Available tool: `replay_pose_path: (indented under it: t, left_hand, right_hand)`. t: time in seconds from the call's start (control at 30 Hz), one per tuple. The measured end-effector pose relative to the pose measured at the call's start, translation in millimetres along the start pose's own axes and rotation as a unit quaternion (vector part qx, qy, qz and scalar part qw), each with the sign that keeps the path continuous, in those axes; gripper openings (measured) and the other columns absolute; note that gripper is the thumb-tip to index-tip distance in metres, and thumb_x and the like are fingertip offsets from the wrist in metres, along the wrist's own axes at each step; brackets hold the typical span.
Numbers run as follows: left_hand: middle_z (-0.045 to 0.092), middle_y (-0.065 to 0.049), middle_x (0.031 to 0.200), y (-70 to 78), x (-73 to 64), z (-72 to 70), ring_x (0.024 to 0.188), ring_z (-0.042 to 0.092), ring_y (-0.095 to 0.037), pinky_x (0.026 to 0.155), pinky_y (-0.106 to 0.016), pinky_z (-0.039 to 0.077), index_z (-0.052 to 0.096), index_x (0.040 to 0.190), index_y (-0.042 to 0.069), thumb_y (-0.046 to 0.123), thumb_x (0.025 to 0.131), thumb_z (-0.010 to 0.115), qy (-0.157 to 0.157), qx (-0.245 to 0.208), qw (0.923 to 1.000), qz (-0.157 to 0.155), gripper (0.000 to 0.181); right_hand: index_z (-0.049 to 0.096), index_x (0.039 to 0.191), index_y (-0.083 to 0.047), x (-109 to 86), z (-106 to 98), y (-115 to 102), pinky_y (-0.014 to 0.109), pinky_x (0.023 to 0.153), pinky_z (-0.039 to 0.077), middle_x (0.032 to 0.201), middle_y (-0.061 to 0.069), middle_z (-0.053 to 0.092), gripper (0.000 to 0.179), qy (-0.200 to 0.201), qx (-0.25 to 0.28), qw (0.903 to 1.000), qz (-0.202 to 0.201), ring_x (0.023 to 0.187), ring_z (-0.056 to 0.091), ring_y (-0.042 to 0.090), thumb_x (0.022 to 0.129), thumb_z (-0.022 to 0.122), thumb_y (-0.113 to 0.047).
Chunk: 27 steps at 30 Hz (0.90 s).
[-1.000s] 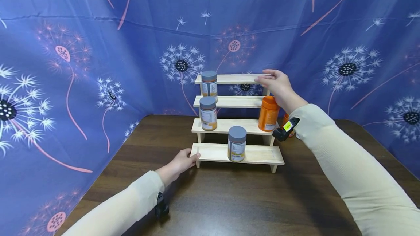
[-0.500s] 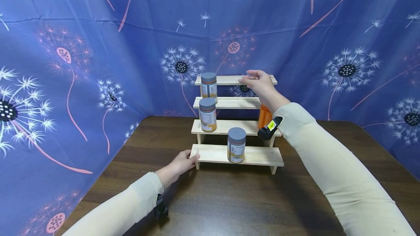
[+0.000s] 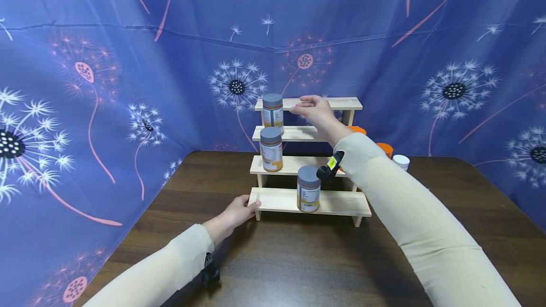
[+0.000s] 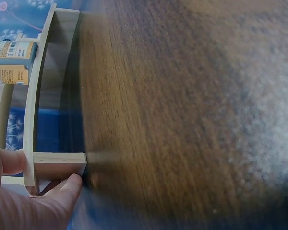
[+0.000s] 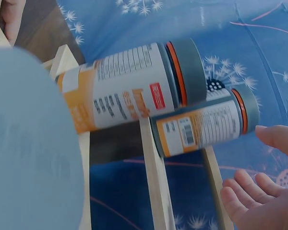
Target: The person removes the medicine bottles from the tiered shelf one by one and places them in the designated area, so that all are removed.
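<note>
A four-tier wooden display rack (image 3: 337, 210) stands on the table. My left hand (image 3: 236, 211) holds the left end of its lowest shelf; the left wrist view shows thumb and finger on the shelf end (image 4: 57, 165). My right hand (image 3: 320, 113) is just right of a grey-lidded jar (image 3: 273, 116) on the second shelf from the top. In the right wrist view its fingers (image 5: 249, 194) are apart from that jar and loosely bent around nothing. Another grey-lidded jar (image 3: 271, 150) is one shelf lower. A third grey-lidded jar (image 3: 308, 193) stands on the lowest shelf.
Behind my right forearm, an orange lid (image 3: 357, 130) shows at the rack's right side. An orange-lidded container (image 3: 385, 148) and a white-capped one (image 3: 401, 160) stand farther right, partly hidden. A blue dandelion-print cloth (image 3: 170, 60) hangs behind the brown table (image 3: 273, 264).
My right hand has moved left along the upper shelves, from the right end to near the upper jar. My left hand has stayed on the rack, and the three grey-lidded jars have not moved.
</note>
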State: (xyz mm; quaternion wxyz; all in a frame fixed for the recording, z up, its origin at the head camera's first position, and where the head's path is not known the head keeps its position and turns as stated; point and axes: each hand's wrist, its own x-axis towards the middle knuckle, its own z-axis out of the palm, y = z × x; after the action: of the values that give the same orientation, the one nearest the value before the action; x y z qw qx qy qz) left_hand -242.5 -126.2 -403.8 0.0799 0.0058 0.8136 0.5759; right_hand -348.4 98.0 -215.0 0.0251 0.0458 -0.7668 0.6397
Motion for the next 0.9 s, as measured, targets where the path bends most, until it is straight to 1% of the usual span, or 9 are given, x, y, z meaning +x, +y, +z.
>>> replay_pose_path:
  t: [0.17, 0.3, 0.5, 0.67, 0.83, 0.9]
  left_hand:
    - [0.059, -0.023, 0.114, -0.7, 0.3, 2.0, 0.103, 0.059, -0.021, 0.101, -0.043, 0.052, 0.049, 0.126, -0.017, 0.008, 0.099, 0.053, 0.002, 0.0, 1.0, 0.0, 0.037]
    - [0.06, -0.023, 0.115, -1.3, 0.3, 2.8, 0.104, 0.059, -0.021, 0.101, -0.042, 0.052, 0.049, 0.125, -0.016, 0.008, 0.099, 0.053, 0.003, -0.001, 1.0, -0.002, 0.036]
    - [0.059, -0.024, 0.116, -2.4, -0.4, 2.4, 0.105, 0.058, -0.022, 0.101, -0.042, 0.052, 0.048, 0.126, -0.017, 0.009, 0.099, 0.053, 0.003, 0.0, 1.0, -0.004, 0.038]
    - [0.059, -0.025, 0.119, -2.2, -0.3, 1.1, 0.107, 0.058, -0.023, 0.1, -0.042, 0.053, 0.048, 0.127, -0.017, 0.008, 0.099, 0.054, 0.005, 0.002, 1.0, -0.004, 0.038]
    - [0.059, -0.025, 0.119, -0.7, 0.1, -0.3, 0.107, 0.058, -0.024, 0.1, -0.042, 0.053, 0.047, 0.127, -0.017, 0.008, 0.098, 0.054, 0.007, 0.004, 1.0, -0.002, 0.038]
    - [0.059, -0.025, 0.119, -0.6, 0.2, -0.6, 0.106, 0.058, -0.023, 0.101, -0.042, 0.053, 0.047, 0.127, -0.017, 0.008, 0.099, 0.054, 0.006, 0.003, 1.0, -0.003, 0.038]
  right_hand:
    - [0.044, 0.14, -0.007, 2.1, 13, -4, 0.035, 0.11, 0.045, 0.137, 0.012, 0.053, 0.057, -0.006, 0.002, 1.0, -0.002, 0.125, 0.051, 0.024, 0.09, 0.07, -0.017]
    - [0.045, 0.14, -0.008, 4.2, 21, -6, 0.036, 0.109, 0.046, 0.137, 0.011, 0.052, 0.059, -0.014, -0.005, 0.9999, -0.001, 0.124, 0.052, 0.024, 0.088, 0.072, -0.019]
    - [0.045, 0.14, -0.009, 7.0, 31, -6, 0.035, 0.108, 0.046, 0.138, 0.01, 0.051, 0.06, -0.016, -0.016, 0.9996, 0.015, 0.125, 0.051, 0.024, 0.088, 0.072, -0.021]
    - [0.045, 0.141, -0.01, 10.3, 39, -5, 0.038, 0.111, 0.043, 0.141, 0.008, 0.049, 0.061, -0.017, -0.03, 0.9991, 0.026, 0.129, 0.048, 0.024, 0.088, 0.072, -0.024]
    - [0.043, 0.141, -0.009, 11.8, 48, -7, 0.042, 0.11, 0.043, 0.139, 0.009, 0.05, 0.063, -0.015, -0.057, 0.9981, 0.017, 0.129, 0.047, 0.024, 0.088, 0.073, -0.027]
    - [0.043, 0.14, -0.008, 12.2, 51, -7, 0.042, 0.11, 0.044, 0.138, 0.009, 0.051, 0.063, -0.012, -0.057, 0.9982, 0.015, 0.128, 0.048, 0.024, 0.088, 0.073, -0.026]
